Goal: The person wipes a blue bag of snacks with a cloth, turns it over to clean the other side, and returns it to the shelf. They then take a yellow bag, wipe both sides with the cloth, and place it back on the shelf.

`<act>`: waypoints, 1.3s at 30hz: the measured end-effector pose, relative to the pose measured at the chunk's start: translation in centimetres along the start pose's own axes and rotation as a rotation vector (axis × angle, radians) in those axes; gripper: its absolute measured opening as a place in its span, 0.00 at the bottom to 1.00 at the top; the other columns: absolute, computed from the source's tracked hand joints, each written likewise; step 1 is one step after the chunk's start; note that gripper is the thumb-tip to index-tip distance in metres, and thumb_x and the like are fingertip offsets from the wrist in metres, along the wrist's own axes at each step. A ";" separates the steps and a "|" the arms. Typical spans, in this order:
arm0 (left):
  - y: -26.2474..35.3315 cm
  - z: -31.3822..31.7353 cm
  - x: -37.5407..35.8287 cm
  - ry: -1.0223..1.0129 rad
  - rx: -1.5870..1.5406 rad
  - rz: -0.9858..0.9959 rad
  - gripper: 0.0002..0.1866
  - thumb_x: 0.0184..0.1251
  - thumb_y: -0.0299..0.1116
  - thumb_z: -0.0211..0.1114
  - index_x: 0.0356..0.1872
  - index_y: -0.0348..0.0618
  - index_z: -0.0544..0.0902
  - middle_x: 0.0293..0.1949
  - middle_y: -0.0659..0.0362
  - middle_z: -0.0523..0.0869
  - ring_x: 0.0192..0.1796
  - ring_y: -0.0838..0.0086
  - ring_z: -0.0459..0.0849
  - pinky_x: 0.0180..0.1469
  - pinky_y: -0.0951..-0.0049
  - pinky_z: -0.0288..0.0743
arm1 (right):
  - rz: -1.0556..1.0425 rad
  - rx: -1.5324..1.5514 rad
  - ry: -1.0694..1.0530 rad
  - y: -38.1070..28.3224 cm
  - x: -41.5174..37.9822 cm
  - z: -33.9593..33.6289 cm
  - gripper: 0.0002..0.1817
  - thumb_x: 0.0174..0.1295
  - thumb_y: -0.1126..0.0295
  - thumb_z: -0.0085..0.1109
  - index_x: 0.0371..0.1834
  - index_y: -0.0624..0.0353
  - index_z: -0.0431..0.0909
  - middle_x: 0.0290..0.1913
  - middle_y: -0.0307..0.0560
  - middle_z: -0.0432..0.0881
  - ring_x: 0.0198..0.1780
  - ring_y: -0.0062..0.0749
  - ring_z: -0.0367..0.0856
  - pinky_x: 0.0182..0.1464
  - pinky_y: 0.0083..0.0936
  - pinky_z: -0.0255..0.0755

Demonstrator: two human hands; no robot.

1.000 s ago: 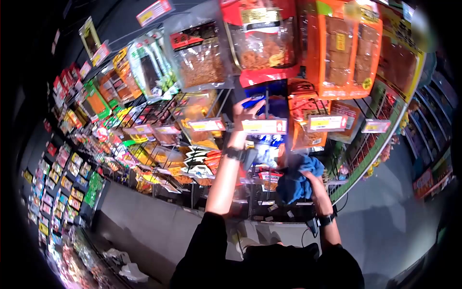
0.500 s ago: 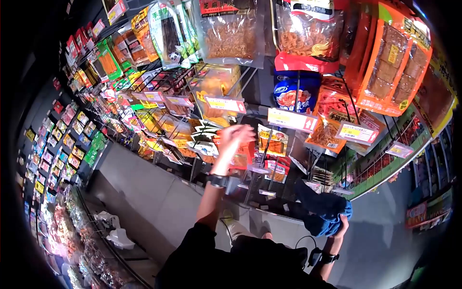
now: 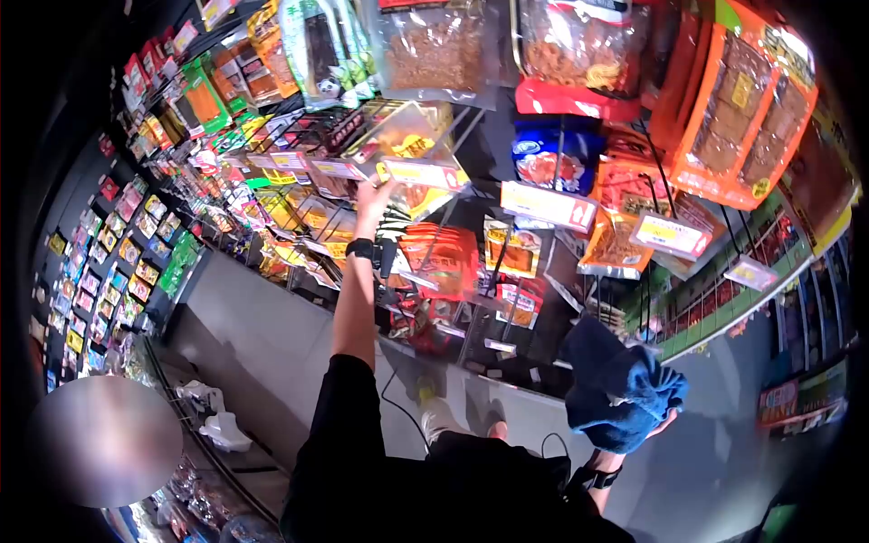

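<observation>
My left hand [image 3: 373,197] is raised to the rack. Its fingers are closed on the lower left edge of a clear and yellow snack bag [image 3: 413,136], which hangs tilted behind a price tag [image 3: 422,174]. Just below that wrist are red snack packets [image 3: 441,256]. Low on the right, my right hand [image 3: 663,423] grips a bunched blue cloth [image 3: 625,389], whose folds cover most of the fingers.
Large orange-and-clear packs [image 3: 744,109] hang at the upper right, near a blue packet [image 3: 554,156]. Grey floor [image 3: 262,317] runs below the rack. A crumpled white plastic bag [image 3: 224,431] lies at the lower left, near a blurred round patch.
My left hand has moved up and left from the red packets to the clear and yellow bag, which has tilted. The blue cloth has turned and spread in my right hand.
</observation>
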State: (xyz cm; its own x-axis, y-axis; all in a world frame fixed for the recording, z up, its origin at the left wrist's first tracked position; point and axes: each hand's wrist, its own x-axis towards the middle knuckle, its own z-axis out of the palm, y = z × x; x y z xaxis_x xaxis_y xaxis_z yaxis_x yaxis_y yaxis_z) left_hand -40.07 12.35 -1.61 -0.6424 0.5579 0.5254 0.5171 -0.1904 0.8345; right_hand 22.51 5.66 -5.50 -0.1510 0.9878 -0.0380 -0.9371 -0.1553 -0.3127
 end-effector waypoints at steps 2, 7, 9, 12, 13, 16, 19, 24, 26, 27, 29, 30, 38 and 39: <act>-0.6 -0.1 -0.5 -0.058 -0.061 0.007 0.11 0.63 0.34 0.60 0.34 0.34 0.81 0.26 0.64 0.82 0.27 0.84 0.76 0.29 0.80 0.68 | -0.011 -0.041 -0.002 -0.8 -0.6 -0.1 0.33 0.55 0.49 0.51 0.60 0.57 0.64 0.58 0.47 0.70 0.60 0.41 0.66 0.63 0.40 0.58; 9.4 -0.6 -5.0 0.039 -0.387 -0.270 0.12 0.60 0.38 0.63 0.39 0.41 0.79 0.26 0.67 0.78 0.26 0.84 0.74 0.27 0.81 0.66 | 0.016 -0.119 -0.006 -1.0 -0.7 -0.7 0.32 0.54 0.50 0.52 0.59 0.57 0.65 0.57 0.47 0.70 0.60 0.41 0.67 0.63 0.40 0.58; 11.3 -2.5 -6.3 0.033 -0.512 -0.482 0.16 0.61 0.39 0.62 0.46 0.41 0.77 0.37 0.62 0.79 0.38 0.78 0.77 0.40 0.77 0.70 | 0.052 -0.139 -0.005 -0.5 -0.6 -1.1 0.32 0.54 0.51 0.53 0.59 0.57 0.65 0.57 0.47 0.71 0.60 0.41 0.67 0.63 0.39 0.59; 18.8 -3.1 -10.9 0.032 -0.838 -0.298 0.16 0.66 0.37 0.55 0.49 0.39 0.76 0.47 0.60 0.80 0.50 0.72 0.78 0.53 0.74 0.69 | 0.129 -0.168 -0.015 1.2 -0.1 -2.0 0.31 0.54 0.51 0.53 0.59 0.57 0.65 0.57 0.47 0.71 0.59 0.40 0.67 0.62 0.39 0.59; 19.7 -3.1 -12.3 0.121 -0.841 -0.236 0.16 0.65 0.37 0.55 0.49 0.39 0.76 0.47 0.60 0.80 0.51 0.72 0.77 0.54 0.73 0.68 | 0.158 -0.181 -0.021 1.9 0.2 -2.1 0.31 0.54 0.52 0.53 0.59 0.57 0.66 0.57 0.47 0.71 0.59 0.40 0.67 0.62 0.39 0.59; 17.6 -5.6 -16.1 0.279 -0.875 -0.229 0.18 0.64 0.37 0.55 0.51 0.38 0.74 0.50 0.59 0.78 0.54 0.71 0.75 0.57 0.71 0.67 | 0.254 -0.230 -0.047 4.7 1.2 -2.1 0.30 0.54 0.52 0.54 0.58 0.57 0.66 0.57 0.47 0.71 0.59 0.40 0.68 0.62 0.38 0.59; 17.1 -6.1 -20.9 0.374 -0.751 -0.323 0.20 0.63 0.39 0.55 0.52 0.38 0.72 0.51 0.58 0.78 0.53 0.69 0.74 0.58 0.69 0.67 | 0.324 -0.296 -0.102 7.2 2.2 -1.6 0.30 0.54 0.53 0.55 0.58 0.57 0.66 0.56 0.47 0.72 0.59 0.40 0.68 0.62 0.37 0.60; 21.0 -3.3 -25.6 0.253 -0.854 -0.690 0.20 0.66 0.39 0.55 0.55 0.38 0.71 0.50 0.55 0.79 0.51 0.68 0.78 0.54 0.68 0.72 | 0.402 -0.458 -0.206 12.2 2.4 0.2 0.29 0.54 0.54 0.56 0.57 0.58 0.67 0.56 0.47 0.72 0.58 0.39 0.69 0.61 0.37 0.60; 18.5 -3.2 -26.9 0.174 -1.047 -0.742 0.17 0.68 0.37 0.52 0.52 0.38 0.73 0.45 0.56 0.80 0.44 0.70 0.81 0.47 0.71 0.75 | 0.426 -0.531 -0.254 14.7 2.0 1.2 0.29 0.54 0.54 0.56 0.56 0.58 0.68 0.56 0.47 0.72 0.58 0.39 0.69 0.61 0.36 0.61; 18.4 -2.9 -27.0 0.133 -1.103 -0.716 0.16 0.68 0.36 0.51 0.51 0.39 0.73 0.43 0.57 0.81 0.43 0.71 0.81 0.44 0.73 0.75 | 0.435 -0.558 -0.277 16.0 1.7 1.6 0.29 0.54 0.54 0.57 0.56 0.58 0.68 0.56 0.47 0.73 0.58 0.39 0.69 0.61 0.36 0.61; 18.2 -3.0 -27.5 0.175 -1.169 -0.672 0.15 0.70 0.36 0.49 0.52 0.40 0.71 0.42 0.56 0.81 0.42 0.73 0.80 0.43 0.75 0.75 | 0.445 -0.632 -0.339 18.9 1.1 2.7 0.28 0.54 0.55 0.57 0.56 0.58 0.68 0.55 0.47 0.73 0.58 0.38 0.69 0.61 0.36 0.61; 19.5 -3.4 -26.8 0.060 -1.255 -0.596 0.16 0.70 0.35 0.48 0.55 0.40 0.69 0.43 0.57 0.80 0.43 0.73 0.80 0.43 0.75 0.75 | 0.442 -0.672 -0.372 20.3 0.6 3.3 0.28 0.54 0.55 0.57 0.56 0.58 0.68 0.55 0.47 0.73 0.58 0.38 0.69 0.61 0.35 0.61; 22.0 -6.4 -25.2 0.075 -1.143 -0.408 0.22 0.68 0.35 0.48 0.62 0.40 0.63 0.47 0.59 0.77 0.46 0.75 0.77 0.48 0.76 0.70 | 0.327 -0.929 -0.552 26.1 -3.3 7.0 0.27 0.53 0.57 0.59 0.55 0.58 0.69 0.55 0.47 0.74 0.57 0.37 0.70 0.60 0.34 0.62; 21.4 -6.8 -25.5 0.061 -1.146 -0.386 0.23 0.68 0.36 0.48 0.62 0.40 0.64 0.47 0.59 0.77 0.46 0.74 0.77 0.49 0.75 0.70 | 0.289 -0.969 -0.581 26.8 -3.7 7.8 0.27 0.53 0.57 0.59 0.54 0.58 0.70 0.54 0.47 0.74 0.57 0.37 0.70 0.60 0.34 0.62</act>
State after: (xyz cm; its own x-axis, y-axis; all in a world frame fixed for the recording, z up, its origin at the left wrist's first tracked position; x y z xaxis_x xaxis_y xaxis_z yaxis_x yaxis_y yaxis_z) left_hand -16.45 -11.46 4.02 -0.6855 0.7028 0.1903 -0.4960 -0.6421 0.5846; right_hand -4.50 -2.21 -6.39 -0.6759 0.7245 0.1354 -0.2491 -0.0517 -0.9671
